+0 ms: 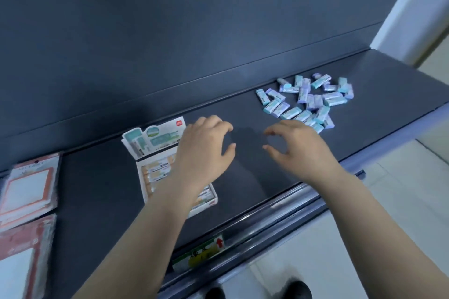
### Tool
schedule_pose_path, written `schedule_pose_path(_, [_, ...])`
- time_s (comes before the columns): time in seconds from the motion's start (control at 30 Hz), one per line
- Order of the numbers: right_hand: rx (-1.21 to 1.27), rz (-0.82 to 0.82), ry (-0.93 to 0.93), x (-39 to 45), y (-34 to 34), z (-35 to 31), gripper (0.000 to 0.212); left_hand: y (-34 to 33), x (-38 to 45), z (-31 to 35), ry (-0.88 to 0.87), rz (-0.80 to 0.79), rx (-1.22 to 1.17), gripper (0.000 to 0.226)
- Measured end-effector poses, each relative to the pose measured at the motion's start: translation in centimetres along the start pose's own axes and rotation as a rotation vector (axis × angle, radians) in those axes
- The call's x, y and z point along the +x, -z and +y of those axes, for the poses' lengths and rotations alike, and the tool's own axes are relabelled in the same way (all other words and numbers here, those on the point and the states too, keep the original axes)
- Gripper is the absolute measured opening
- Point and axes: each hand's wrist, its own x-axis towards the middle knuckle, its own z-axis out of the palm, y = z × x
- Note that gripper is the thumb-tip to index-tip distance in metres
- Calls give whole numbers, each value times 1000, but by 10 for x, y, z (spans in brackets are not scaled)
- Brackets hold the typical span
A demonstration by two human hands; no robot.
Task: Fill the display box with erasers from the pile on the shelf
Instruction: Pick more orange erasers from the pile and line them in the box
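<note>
Both hands over the dark shelf (388, 80), between box and pile, neither carrying anything. Left hand (204, 150) hanging above the right edge of the display box (155, 170), fingers loosely curved, thumb apart, nothing in the grasp. Right hand (298, 150) just short of the nearest erasers, forefinger and thumb bent toward each other with a clear gap between, nothing pinched. Pile of erasers (308, 101) loose on the shelf to the right, well apart from the box: small blocks in pale teal and lilac sleeves, lying at every angle, some overlapping. Display box on the shelf to the left, printed lid flap (153, 141) folded back and up; part of the inside showing rows of printed wrappers, the rest hidden under the left forearm, so fill level hard to judge. Flat stationery packs (29, 189) at the far left edge, and a price label (198, 253) on the shelf's front rail. Likely handling: very light, firm with slight give, smooth printed sleeves probably a little slick. Best taken across the short sides, thumb against fingers, several at once in a gathered row. Risk mainly of strays sliding off toward the front edge, not of damage.
</note>
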Motion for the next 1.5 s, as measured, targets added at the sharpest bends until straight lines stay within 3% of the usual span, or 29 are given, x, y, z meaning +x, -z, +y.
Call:
schedule_pose_path(0.3, [-29,51,-40,-10,46,124,27,-55,51,99,37,-63,132,39])
schedule_pose_path(0.57, [-20,9,-32,-7,71,211,29,-106,93,161,112,-61,132,34])
schedule_pose_path(0.97, [27,-103,-59,44,80,281,28,-155,153,176,279,-139,-18,31])
schedule_pose_path(1.1, [41,-145,-41,69,80,300,26,-161,161,174,329,-78,-122,28])
schedule_pose_path(1.5, [187,-50,-61,142,52,331,24,-168,176,178,419,-101,-155,26])
